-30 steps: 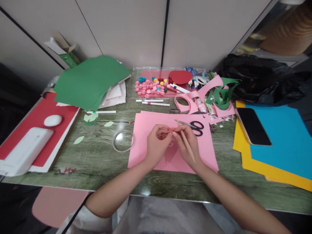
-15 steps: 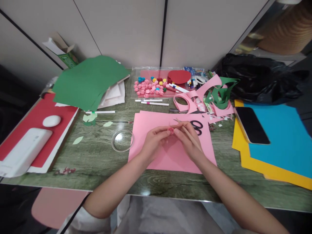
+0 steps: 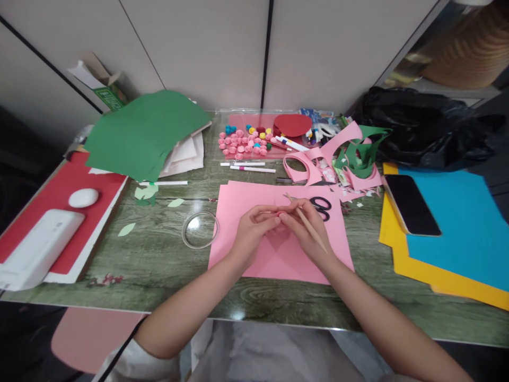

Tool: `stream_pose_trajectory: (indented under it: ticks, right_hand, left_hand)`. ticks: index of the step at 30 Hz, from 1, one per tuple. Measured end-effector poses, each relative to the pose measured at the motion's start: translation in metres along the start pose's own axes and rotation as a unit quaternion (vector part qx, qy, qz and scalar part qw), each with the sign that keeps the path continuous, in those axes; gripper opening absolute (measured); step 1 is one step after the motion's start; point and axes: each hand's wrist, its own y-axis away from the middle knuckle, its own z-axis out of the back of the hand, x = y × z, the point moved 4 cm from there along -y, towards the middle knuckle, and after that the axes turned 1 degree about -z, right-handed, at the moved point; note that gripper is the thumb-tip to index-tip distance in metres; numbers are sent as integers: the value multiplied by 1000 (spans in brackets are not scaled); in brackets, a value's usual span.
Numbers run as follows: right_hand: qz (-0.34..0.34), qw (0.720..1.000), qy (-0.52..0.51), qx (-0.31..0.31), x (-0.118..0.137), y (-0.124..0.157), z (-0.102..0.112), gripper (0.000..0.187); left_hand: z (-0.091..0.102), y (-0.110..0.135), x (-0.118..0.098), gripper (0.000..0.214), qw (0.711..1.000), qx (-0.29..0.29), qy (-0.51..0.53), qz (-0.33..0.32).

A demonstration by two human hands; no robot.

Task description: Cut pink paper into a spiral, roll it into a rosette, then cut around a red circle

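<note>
Scissors (image 3: 321,206) lie just right of the grip (image 3: 280,216), on the pink sheet (image 3: 238,212) beneath it; a tape ring (image 3: 183,231) sits near its left. Beyond it lie paper buds (image 3: 242,143) (mostly pink) and markers (image 3: 248,167). Far left is a green sheet (image 3: 143,132); well right, a phone (image 3: 411,204) lies on blue paper (image 3: 457,228).

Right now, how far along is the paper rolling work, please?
Done: many small rolls lie in a heap at the back, with cut scraps to their right. In hand: the left hand and right hand pinch one pink roll together; the right hand also holds a stick. Left: the pink sheet under the hands looks whole, as do the green sheet and blue sheet.
</note>
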Motion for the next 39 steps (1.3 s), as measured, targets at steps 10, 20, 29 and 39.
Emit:
stream_pose_trajectory:
  ticks: [10,20,29,39]
  right_hand:
    - [16,1000,12,-12,-1,0,0,26]
    - [4,1000,-19,-19,1,0,0,27]
    - [-19,1000,-18,-3,-8,-1,3,20]
    - [-28,996,-85,17,-7,1,3,26]
  left_hand:
    - [1,2,1,22,1000,-29,-7,2]
    - [-5,5,-5,21,1000,-6,-8,-11]
    - [2,-3,0,24,999,1,-14,44]
    - [0,-1,-3,23,999,-1,-43,-5]
